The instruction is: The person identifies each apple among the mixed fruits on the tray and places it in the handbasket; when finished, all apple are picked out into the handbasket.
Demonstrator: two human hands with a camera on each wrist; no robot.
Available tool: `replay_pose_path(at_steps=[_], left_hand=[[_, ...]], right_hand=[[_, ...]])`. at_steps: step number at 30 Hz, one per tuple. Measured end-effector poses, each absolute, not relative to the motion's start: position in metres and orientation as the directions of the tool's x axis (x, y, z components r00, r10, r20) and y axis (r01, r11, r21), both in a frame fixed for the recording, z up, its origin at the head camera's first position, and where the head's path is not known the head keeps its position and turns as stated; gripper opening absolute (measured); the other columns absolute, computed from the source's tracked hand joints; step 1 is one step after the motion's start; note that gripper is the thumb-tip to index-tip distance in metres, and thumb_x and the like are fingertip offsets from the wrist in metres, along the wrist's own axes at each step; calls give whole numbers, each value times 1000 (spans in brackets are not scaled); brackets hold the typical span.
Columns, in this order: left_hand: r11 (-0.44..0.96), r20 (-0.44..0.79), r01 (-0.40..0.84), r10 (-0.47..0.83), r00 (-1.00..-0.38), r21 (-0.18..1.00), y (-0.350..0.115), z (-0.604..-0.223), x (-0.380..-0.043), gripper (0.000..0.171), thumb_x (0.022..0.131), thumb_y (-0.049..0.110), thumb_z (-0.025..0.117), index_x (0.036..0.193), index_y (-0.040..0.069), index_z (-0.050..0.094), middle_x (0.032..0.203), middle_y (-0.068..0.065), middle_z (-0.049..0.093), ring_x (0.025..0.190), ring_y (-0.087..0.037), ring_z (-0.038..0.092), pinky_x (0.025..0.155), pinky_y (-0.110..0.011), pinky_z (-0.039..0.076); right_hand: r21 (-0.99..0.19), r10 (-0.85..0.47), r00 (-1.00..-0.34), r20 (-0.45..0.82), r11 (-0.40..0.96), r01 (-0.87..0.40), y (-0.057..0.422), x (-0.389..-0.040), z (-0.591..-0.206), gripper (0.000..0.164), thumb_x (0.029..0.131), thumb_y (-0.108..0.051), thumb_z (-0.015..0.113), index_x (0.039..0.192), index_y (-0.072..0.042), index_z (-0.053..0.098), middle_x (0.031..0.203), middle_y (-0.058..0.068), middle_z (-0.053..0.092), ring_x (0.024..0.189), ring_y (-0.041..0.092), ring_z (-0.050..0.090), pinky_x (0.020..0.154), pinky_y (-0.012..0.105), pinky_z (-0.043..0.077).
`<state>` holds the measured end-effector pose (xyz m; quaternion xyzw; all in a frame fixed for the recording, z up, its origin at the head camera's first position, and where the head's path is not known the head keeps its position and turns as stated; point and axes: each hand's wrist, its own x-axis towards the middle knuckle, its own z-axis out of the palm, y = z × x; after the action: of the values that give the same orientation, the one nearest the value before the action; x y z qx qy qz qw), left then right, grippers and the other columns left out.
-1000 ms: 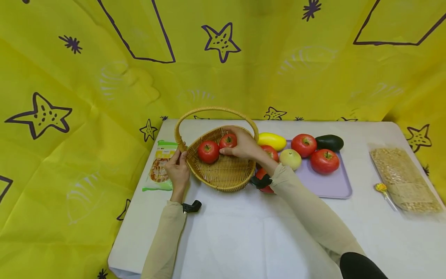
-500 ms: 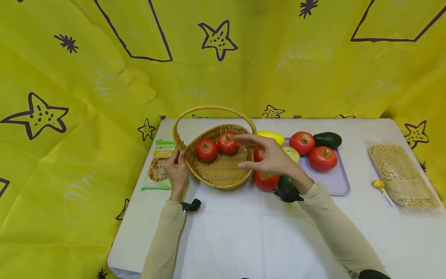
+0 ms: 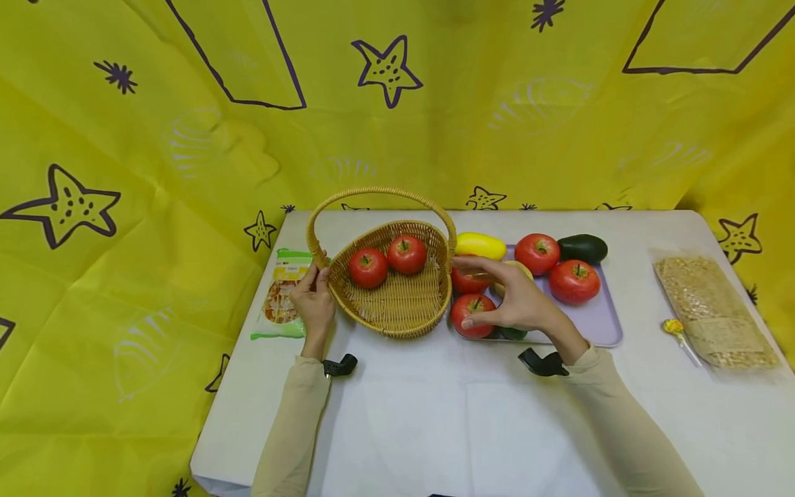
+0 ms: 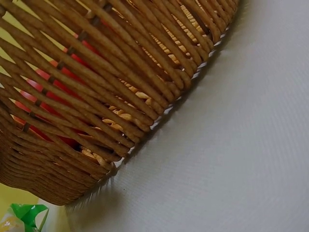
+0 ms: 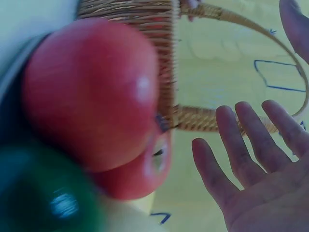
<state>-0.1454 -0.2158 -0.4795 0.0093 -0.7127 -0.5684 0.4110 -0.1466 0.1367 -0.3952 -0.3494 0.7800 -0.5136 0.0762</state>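
Note:
A wicker basket (image 3: 397, 310) with a tall arched handle stands on the table, and two red apples (image 3: 368, 268) lie inside it. At the handle's left foot my left hand (image 3: 315, 302) grips the basket's rim. In the left wrist view the woven side (image 4: 120, 72) fills the upper left, with red showing through the gaps. My right hand (image 3: 520, 298) hovers over the left part of the lilac tray (image 3: 599, 324), fingers spread and holding nothing. Just below and left of it sits a near red apple (image 3: 473, 315); another apple (image 3: 467, 281) is partly hidden behind the fingers.
On the tray are two more apples (image 3: 576, 281), a dark green vegetable (image 3: 582, 249), a mostly hidden pale round fruit and a green one (image 5: 43, 188). A yellow oblong fruit (image 3: 481, 246) lies behind. Left is a snack packet (image 3: 282, 300); right, a grain bag (image 3: 714, 314) and lollipop (image 3: 673, 328).
My right hand has let go of the second apple in the basket and moved right, out over the tray. The left hand keeps its hold on the basket.

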Motion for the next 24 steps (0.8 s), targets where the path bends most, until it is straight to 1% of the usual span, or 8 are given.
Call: replay_pose_path(at_steps=[2,4,8,12,16,18,21,24], left_hand=[[354,573,451,-482,-663,819,-216,-479,-146,32,90,-11,63,122,-8,65,115,-25,68,104,-40,67,87,-21,56],[358,573,447,-482,-663,820,-216,-479,-146,31,90,-11,63,122,-8,65,115,-25,68,105,-40,67,87,-21,56],[353,567,444,-482,-667,823,-216,-480,-146,31,91,-10,63,122,-9,64,115,-25,68,106,-40,66,88,-20,56],[344,563,446,-481,-672,826,-217,-481,-145,32,91,-11,62,123,-10,63,116,-25,68,107,-38,66,89,-21,55],[348,566,448,-479,-671,824,-217,-480,-145,32,91,-11,62,123,-10,62,116,-25,67,107,-36,67,89,-22,56],[352,569,447,-480,-668,822,-217,-480,-144,32,91,-11,62,123,-10,63,116,-25,67,106,-36,67,88,-21,56],[368,575,443,-483,-660,817,-216,-479,-144,32,90,-12,62,122,-10,64,115,-26,68,106,-36,67,88,-21,56],[372,580,445,-484,-656,814,-216,-479,-144,32,90,-12,63,121,-9,65,114,-26,68,106,-36,67,88,-21,56]], right_hand=[[-864,-613,-757,226,233,-447,141,-148,-406,87,65,-7,93,141,-1,51,141,18,55,123,44,55,102,64,44],[-862,-600,-771,214,254,-438,146,-149,-419,89,64,-8,94,142,-2,50,141,19,55,123,43,56,104,65,41],[-836,-589,-782,204,310,-452,154,-152,-442,93,62,-19,96,143,-9,51,142,11,56,123,34,58,105,59,43],[-794,-593,-777,211,361,-490,158,-153,-453,93,61,-37,95,142,-17,53,142,0,56,125,23,56,105,51,46],[-765,-601,-767,223,380,-520,158,-153,-459,93,61,-47,92,141,-18,54,141,-3,57,126,19,55,106,48,46],[-753,-607,-762,224,389,-531,159,-153,-461,92,62,-49,92,140,-18,55,139,-4,58,125,18,55,106,48,46],[-733,-612,-759,224,407,-545,159,-152,-465,91,61,-49,92,139,-18,57,137,-4,60,120,17,57,101,48,49],[-718,-615,-754,232,415,-559,159,-152,-467,89,61,-47,93,137,-15,58,134,-1,62,116,20,59,98,50,51]])
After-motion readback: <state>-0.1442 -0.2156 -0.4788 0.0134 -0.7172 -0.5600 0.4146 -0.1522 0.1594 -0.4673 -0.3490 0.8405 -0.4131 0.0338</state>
